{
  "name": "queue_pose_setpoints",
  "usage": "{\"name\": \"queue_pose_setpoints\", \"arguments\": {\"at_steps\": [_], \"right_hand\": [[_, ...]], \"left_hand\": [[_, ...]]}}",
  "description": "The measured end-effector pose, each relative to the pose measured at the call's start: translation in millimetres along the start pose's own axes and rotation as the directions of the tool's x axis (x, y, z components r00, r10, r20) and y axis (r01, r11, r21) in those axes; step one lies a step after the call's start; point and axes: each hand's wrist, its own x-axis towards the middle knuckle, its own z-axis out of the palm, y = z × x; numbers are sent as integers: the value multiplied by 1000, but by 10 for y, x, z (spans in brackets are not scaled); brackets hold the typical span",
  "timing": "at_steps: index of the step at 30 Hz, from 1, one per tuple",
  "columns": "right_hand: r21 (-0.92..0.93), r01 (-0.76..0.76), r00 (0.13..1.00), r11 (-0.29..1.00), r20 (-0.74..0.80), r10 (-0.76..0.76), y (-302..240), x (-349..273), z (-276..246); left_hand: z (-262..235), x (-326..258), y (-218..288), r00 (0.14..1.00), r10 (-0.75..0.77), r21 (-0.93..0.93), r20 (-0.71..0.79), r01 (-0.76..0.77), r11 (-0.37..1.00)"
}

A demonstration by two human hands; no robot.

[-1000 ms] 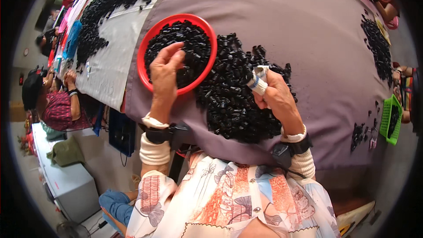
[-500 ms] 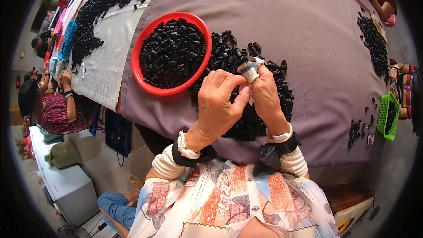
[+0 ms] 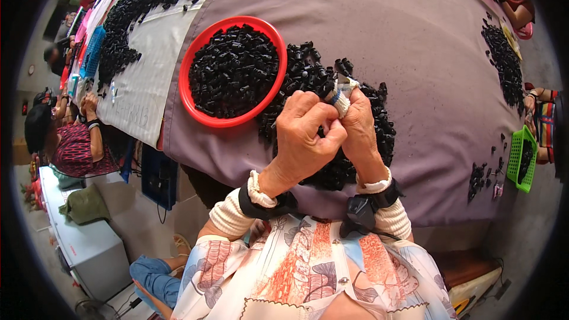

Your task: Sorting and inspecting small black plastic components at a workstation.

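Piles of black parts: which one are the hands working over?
The pile just right of the red bowl, under both joined hands; the other heaps lie far left and far right.

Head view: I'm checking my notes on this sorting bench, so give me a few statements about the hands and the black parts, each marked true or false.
1. The red bowl holds small black parts. True.
2. The left hand rests inside the bowl. False: it is raised in front of the person, pressed against the right hand.
3. A loose pile of black parts lies on the purple cloth beside the bowl. True.
4. The right hand's fingertips are bare. False: pale tape wraps them.
5. The green basket sits next to the bowl. False: it is far off at the right edge.
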Motion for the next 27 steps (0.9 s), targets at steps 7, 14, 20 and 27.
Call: {"name": "queue_pose_setpoints", "arguments": {"at_steps": [7,14,20,27], "right_hand": [[-263,147,982,953,-74,-172,26,48,-40],[116,-88,993,989,89,78,43,-10,-56],[346,-174,983,922,121,140,42,-66,-21],[-333,145,975,932,-113,-192,-37,2,-9]], "left_hand": [[-11,-14,58,1000,-27,-148,-8,26,989],[-9,-62,3,998,-34,-123,48,40,992],[-45,-89,39,991,-92,-149,102,107,983],[3,-131,85,994,-85,-285,70,101,953]]}}
